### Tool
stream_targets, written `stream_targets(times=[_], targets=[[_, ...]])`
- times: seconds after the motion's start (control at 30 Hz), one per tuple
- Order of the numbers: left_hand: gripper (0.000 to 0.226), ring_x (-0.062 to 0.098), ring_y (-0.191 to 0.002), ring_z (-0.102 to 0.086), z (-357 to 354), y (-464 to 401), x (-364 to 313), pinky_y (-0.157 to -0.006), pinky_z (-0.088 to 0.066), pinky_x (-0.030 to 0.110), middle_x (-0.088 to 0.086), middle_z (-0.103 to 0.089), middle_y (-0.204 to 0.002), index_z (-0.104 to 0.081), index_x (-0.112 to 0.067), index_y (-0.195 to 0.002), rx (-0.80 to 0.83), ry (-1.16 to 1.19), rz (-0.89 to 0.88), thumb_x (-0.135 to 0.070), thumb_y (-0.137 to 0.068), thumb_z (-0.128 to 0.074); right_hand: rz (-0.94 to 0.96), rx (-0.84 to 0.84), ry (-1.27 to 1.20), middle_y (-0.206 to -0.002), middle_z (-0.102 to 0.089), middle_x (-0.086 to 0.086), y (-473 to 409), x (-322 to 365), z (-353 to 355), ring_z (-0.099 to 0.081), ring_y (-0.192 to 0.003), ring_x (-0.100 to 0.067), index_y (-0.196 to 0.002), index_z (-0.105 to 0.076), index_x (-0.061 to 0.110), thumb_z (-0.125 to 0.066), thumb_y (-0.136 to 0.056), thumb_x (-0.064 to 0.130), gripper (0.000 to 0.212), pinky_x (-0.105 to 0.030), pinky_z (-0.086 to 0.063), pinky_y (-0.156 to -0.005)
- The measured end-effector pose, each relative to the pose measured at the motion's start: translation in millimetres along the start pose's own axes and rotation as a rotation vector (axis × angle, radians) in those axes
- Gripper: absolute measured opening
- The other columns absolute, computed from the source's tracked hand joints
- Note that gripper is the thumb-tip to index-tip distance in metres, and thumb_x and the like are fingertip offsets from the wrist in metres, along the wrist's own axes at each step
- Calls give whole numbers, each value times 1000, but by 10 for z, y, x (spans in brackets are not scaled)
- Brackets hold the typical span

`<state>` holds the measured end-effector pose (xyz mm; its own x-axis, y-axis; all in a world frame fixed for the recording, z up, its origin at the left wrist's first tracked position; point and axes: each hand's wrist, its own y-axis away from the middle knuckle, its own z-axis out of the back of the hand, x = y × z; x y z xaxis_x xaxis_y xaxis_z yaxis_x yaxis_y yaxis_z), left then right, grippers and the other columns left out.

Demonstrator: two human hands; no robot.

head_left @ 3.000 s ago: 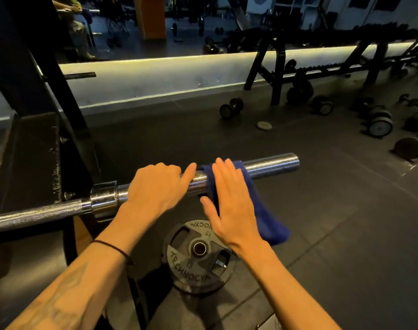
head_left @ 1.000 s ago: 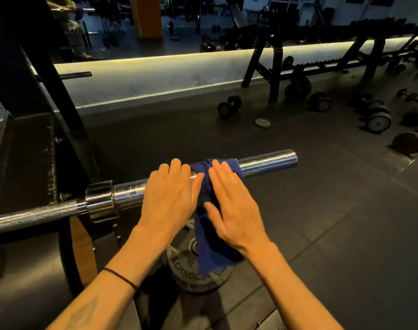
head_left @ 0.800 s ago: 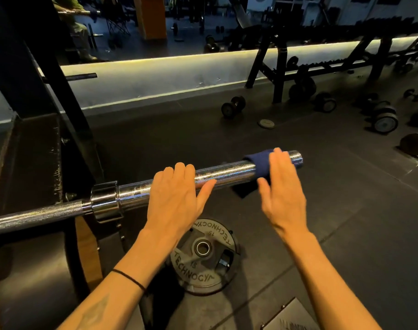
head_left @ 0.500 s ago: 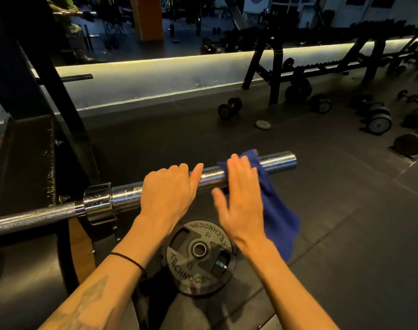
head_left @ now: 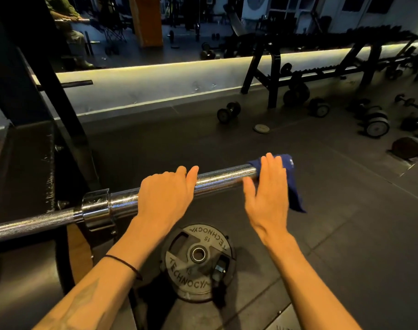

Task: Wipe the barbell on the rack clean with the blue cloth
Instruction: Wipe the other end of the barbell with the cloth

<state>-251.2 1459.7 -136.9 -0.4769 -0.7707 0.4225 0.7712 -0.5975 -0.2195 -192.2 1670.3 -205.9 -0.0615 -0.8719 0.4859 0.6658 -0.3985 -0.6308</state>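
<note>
While your left hand curls over the chrome sleeve of the barbell, steadying it, your right hand presses the blue cloth onto the sleeve's outer end with fingers fairly straight. The cloth hangs limp beyond your right palm; it is probably soft and light. The bar looks heavy, rigid and slick, so keep gripping the sleeve from above.

Weight plate flat on floor at bottom centre; dumbbells scattered upper right, below dumbbell rack.
</note>
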Motion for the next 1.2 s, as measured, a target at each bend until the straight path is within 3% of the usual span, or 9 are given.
stream_targets(times=[0.1,0.2,0.4,0.5,0.6,0.83,0.9,1.0,1.2], targets=[[36,17,-65,-47,-45,60,-76,-57,-42,32,2,-44,-84,-33,-18,-127,-72,55,68,-41,-102,-43,190,119,-59,-164,-30,-12,211,335,-106,-15,-156,-23,-156,-32,3,-46,-100,41,69,-40,-10,-128],[47,18,-63,-43,-69,75,-107,-60,-38,35,0,-43,-76,-50,-21,-96,-169,209,178,-55,-100,-18,383,214,-30,-165,-28,-10,219,277,-81,-18,-156,-21,-157,-31,5,-46,-101,38,67,-41,-17,-127],[61,27,-95,-45,-240,291,-215,-90,-39,43,10,-46,-107,-40,-9,-133,-181,232,163,-50,-91,-54,117,124,82,-163,-32,-12,-173,-389,112,-21,-154,-25,-157,-31,5,-36,-101,44,68,-32,-12,-127],[65,29,-99,-43,-216,294,-254,-95,-37,44,12,-44,-110,-36,-7,-136,-145,227,185,-42,-86,-59,-35,62,40,-164,-29,-11,-236,-414,104,-17,-155,-23,-157,-31,3,-31,-99,49,74,-42,-13,-127],[66,28,-96,-43,-225,263,-258,-91,-38,42,11,-45,-107,-39,-7,-133,-126,216,198,-39,-82,-66,-97,22,-50,-164,-29,-14,-109,-10,-28,-12,-157,-25,-155,-32,1,-37,-100,47,72,-44,-10,-127],[57,19,-70,-50,-199,100,-118,-65,-36,34,2,-53,-84,-52,-17,-103,-179,275,169,-61,-74,-72,335,197,-21,-166,-26,-8,174,130,-51,-17,-156,-19,-158,-29,6,-45,-102,34,65,-41,-19,-126],[61,17,-54,-47,-166,63,-59,-53,-33,32,-2,-51,-68,-49,-19,-91,-195,318,165,-75,-72,-65,274,156,32,-166,-27,-9,65,-111,0,-17,-156,-20,-158,-30,6,-42,-102,34,64,-44,-21,-126],[72,10,-40,-42,-112,13,3,-42,-38,27,-10,-46,-52,-42,-21,-89,-169,403,204,-91,-76,-26,75,73,28,-165,-27,-10,-87,-408,100,-16,-156,-22,-158,-29,5,-37,-102,40,66,-46,-19,-126],[73,11,-47,-47,-25,-120,18,-46,-33,25,-5,-51,-54,-54,-22,-87,-53,355,238,-75,-88,-3,-111,-21,-62,-164,-29,-12,-90,-56,-43,-12,-157,-22,-155,-33,1,-34,-101,45,69,-35,-4,-128]])
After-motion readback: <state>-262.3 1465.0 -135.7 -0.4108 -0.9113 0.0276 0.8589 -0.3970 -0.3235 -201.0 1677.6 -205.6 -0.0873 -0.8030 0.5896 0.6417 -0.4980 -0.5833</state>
